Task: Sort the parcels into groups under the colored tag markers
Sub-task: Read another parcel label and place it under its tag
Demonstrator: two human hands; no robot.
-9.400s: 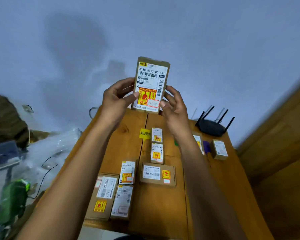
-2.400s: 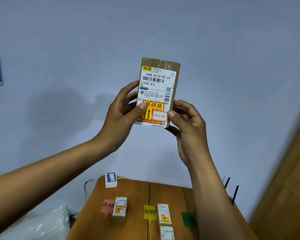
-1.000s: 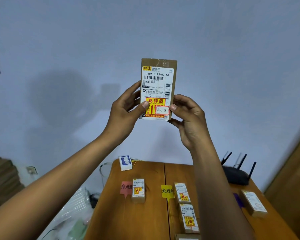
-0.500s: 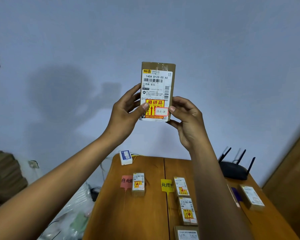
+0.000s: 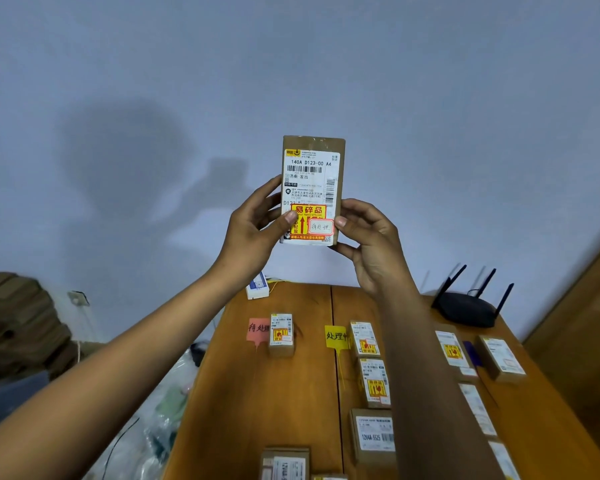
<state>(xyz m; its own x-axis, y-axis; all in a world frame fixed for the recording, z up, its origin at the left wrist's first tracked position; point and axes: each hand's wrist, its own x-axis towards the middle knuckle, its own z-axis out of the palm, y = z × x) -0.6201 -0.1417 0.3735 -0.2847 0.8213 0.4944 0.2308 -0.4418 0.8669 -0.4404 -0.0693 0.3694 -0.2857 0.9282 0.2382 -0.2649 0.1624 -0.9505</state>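
Observation:
I hold a brown parcel upright in front of the wall, its white label, yellow fragile sticker and small red-edged handwritten sticker facing me. My left hand grips its lower left edge and my right hand its lower right edge. On the wooden table below lie a pink tag marker with one parcel beside it, and a yellow tag marker with a column of parcels under it. My right arm hides part of the table's right half, where more parcels lie.
A black router with antennas stands at the table's back right. A small white and blue box sits at the back edge. Cardboard stacks and plastic bags lie left of the table. A wooden panel rises at the right.
The held parcel and both hands have come lower toward the table while the view tilted down, showing more of the table and its rows. The grip is unchanged.

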